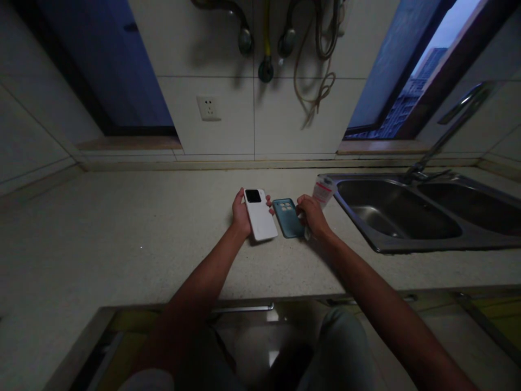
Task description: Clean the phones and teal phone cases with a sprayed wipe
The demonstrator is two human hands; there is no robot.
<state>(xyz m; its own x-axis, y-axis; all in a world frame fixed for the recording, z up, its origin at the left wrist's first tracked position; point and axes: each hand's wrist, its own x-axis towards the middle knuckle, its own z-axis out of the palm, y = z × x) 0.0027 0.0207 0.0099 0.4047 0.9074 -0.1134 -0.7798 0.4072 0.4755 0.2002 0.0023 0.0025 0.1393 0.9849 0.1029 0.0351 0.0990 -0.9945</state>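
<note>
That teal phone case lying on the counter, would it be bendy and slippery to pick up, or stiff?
The teal phone case looks thin and hollow, so probably light and somewhat flexible. It lies flat on the counter, so it should slide rather than roll or tip if pushed. Its matte look suggests decent grip; the right hand touches its edge, while the left hand holds the white phone.

I see a dim kitchen: a pale speckled worktop (122, 239), a white tiled wall (285, 119) with a socket (209, 108), a steel double sink (407, 217) with tap (448, 130), and dusk-blue windows (411, 70).
</note>
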